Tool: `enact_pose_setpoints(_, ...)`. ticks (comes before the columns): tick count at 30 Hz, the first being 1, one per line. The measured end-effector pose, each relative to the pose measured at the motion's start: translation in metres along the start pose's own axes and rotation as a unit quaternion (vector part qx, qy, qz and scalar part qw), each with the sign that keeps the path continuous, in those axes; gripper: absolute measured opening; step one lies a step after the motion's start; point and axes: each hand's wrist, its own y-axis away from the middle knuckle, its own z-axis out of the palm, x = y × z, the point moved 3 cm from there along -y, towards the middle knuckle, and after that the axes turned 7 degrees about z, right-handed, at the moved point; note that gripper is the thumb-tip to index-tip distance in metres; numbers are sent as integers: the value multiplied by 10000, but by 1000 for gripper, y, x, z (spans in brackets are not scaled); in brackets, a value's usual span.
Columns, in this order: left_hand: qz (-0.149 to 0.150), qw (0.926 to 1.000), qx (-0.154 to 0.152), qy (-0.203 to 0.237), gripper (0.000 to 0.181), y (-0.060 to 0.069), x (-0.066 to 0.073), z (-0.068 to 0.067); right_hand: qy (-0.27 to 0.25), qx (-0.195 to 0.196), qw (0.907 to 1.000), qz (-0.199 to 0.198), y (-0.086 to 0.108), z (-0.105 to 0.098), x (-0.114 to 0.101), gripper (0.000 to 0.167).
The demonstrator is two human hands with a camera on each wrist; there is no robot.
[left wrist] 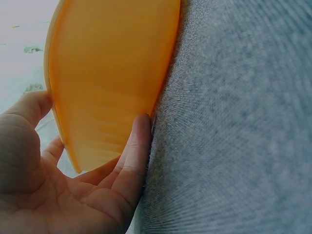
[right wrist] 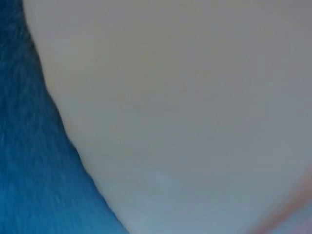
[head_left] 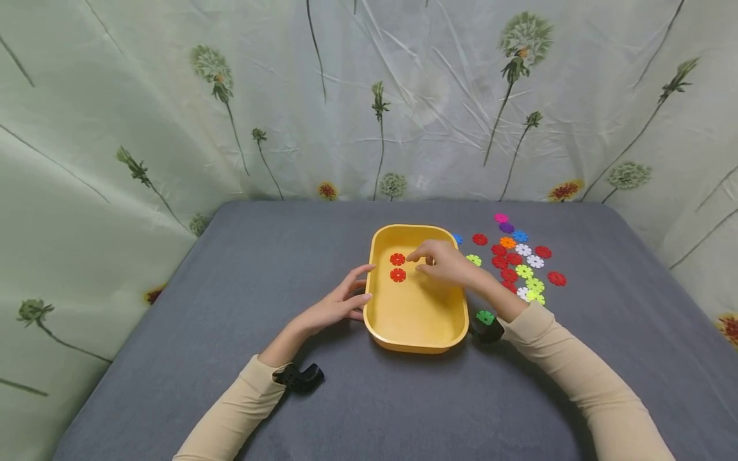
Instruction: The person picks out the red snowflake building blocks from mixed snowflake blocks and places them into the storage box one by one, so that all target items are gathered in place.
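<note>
A yellow plastic bin (head_left: 415, 320) stands on the grey cloth surface. Two red snowflake discs (head_left: 398, 275) lie inside it, one behind the other. My left hand (head_left: 334, 306) rests against the bin's left side, fingertips at the rim. In the left wrist view, the same hand touches the bin's outer wall (left wrist: 112, 68) with relaxed fingers, its thumb at the edge. Over the bin's right half hovers my right hand (head_left: 446, 261), index finger and thumb apart near the red discs, with nothing visible between them. A pale blurred surface fills most of the right wrist view.
Right of the bin, several loose snowflake discs (head_left: 514, 258) in red, white, yellow-green, orange, blue, purple and pink lie spread out. A green disc (head_left: 485, 317) lies near my right wrist. A floral curtain (head_left: 323, 96) hangs behind the grey surface (head_left: 230, 288).
</note>
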Motion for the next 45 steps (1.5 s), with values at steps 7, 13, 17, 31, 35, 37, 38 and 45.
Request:
enact_pose_setpoints(7, 73, 10000, -61, 16, 61, 0, -2, 0, -226, 497, 9981, 299, 13, -19, 9, 21)
enact_pose_setpoints(13, 62, 10000, -39, 49, 61, 0, -1, -1, -396, 837, 9937, 633, 24, -29, 18, 20)
enact_pose_setpoints(17, 26, 10000, -15, 21, 62, 0, -2, -1, -416, 1108, 9902, 740, 33, -34, 26, 20)
enact_pose_setpoints(31, 63, 10000, -14, 43, 60, -1, -1, 0, -506, 1486, 9811, 1133, 63, -45, 46, 19)
enact_pose_setpoints(35, 78, 10000, -32, 22, 61, 0, 0, -1, -421, 1528, 9796, 1236, 70, -46, 53, 19)
enact_pose_setpoints(37, 85, 9999, -49, 17, 62, 0, 1, -1, -348, 1554, 9786, 1300, 74, -46, 56, 19)
enact_pose_setpoints(38, 87, 9999, -54, 12, 62, 0, 1, -1, -343, 1560, 9780, 1341, 76, -47, 57, 20)
enact_pose_setpoints(45, 88, 9999, -84, 4, 61, 0, 1, 0, -362, 1459, 9749, 1641, 87, -49, 65, 21)
